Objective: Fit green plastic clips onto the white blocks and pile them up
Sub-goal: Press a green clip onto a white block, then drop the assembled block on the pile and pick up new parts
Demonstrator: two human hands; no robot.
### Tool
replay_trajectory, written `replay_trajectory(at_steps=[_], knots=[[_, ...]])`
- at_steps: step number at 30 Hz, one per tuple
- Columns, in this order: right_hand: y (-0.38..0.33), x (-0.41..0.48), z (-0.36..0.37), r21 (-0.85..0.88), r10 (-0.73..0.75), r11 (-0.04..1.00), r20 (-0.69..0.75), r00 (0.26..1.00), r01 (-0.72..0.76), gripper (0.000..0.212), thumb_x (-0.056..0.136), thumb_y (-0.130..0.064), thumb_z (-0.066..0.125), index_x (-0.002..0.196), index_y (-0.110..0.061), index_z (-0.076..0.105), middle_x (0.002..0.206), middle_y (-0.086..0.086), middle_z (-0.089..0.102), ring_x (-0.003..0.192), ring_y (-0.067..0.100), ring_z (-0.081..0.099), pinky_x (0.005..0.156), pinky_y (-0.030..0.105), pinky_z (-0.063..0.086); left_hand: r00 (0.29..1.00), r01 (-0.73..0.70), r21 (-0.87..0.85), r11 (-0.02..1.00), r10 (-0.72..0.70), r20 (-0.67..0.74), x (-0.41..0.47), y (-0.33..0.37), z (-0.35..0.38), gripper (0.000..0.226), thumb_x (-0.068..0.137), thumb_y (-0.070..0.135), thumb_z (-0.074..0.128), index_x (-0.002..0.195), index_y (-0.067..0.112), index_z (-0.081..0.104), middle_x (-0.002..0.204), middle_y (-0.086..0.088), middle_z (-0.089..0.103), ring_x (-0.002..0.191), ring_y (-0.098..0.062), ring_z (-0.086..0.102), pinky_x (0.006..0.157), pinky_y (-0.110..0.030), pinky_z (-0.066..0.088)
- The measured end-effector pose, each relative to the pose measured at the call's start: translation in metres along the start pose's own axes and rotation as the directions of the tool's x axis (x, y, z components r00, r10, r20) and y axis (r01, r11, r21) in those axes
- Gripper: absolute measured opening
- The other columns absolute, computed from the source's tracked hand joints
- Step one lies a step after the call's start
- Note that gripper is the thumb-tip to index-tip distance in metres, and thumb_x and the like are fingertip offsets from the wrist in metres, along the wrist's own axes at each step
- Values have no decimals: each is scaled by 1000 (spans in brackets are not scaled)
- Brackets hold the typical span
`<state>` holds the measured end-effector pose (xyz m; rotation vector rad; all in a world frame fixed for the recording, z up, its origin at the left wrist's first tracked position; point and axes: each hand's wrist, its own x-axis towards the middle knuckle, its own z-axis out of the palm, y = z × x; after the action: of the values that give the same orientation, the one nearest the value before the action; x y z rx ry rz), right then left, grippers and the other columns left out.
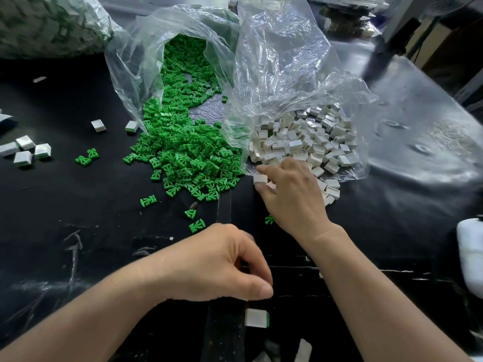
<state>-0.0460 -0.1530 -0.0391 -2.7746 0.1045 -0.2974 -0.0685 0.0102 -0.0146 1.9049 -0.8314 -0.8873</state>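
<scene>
At centre right, the right hand (292,194) is pinching a white block (260,178) off the spilled heap (308,142) beside the green clips (188,158), likely for fitting, while the left hand (217,265) at lower centre is curling above a clipped block (256,317), and whether it is grasping anything cannot be told.

Clips (183,152) spill from a bag (125,69) at the middle of the table (78,231). Blocks (300,142) lie in another bag (287,61) just to their right.

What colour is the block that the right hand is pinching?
White: the head view shows the block pinched in the right hand.
</scene>
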Motion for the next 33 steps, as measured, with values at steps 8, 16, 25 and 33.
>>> replay_trajectory(at_steps=[8,16,25,33], knots=[[-2,-4,-8,91,-76,993,-17,997,78,25,86,-30,60,108,-20,66,93,-5,44,101,18,45,80,23,27,827,24,-322,947,-200,-526,8,0,-10,12,78,19,68,89,21,65,64,3,59,41,2,46,39,-11,36],[-23,-21,-22,512,-275,830,32,961,221,27,75,-19,73,102,-16,69,85,-2,61,74,9,56,68,15,43,749,-150,-541,827,-262,-609,9,0,-16,8,78,5,62,83,9,65,62,-2,69,54,-8,64,50,-18,52],[-29,-13,11,51,-367,930,202,908,365,49,95,-14,40,143,-24,30,153,-5,22,142,10,12,112,29,6,564,-361,-567,740,-312,-765,8,-4,-35,19,83,-8,54,83,9,61,76,-5,63,58,-7,65,55,-15,53],[-17,-16,-2,25,-323,946,138,936,323,32,80,2,60,105,-17,69,101,0,70,96,22,61,86,30,34,593,-342,-583,737,-311,-742,8,-4,-32,16,81,-7,56,84,7,61,75,-6,62,57,-7,65,55,-16,54]])
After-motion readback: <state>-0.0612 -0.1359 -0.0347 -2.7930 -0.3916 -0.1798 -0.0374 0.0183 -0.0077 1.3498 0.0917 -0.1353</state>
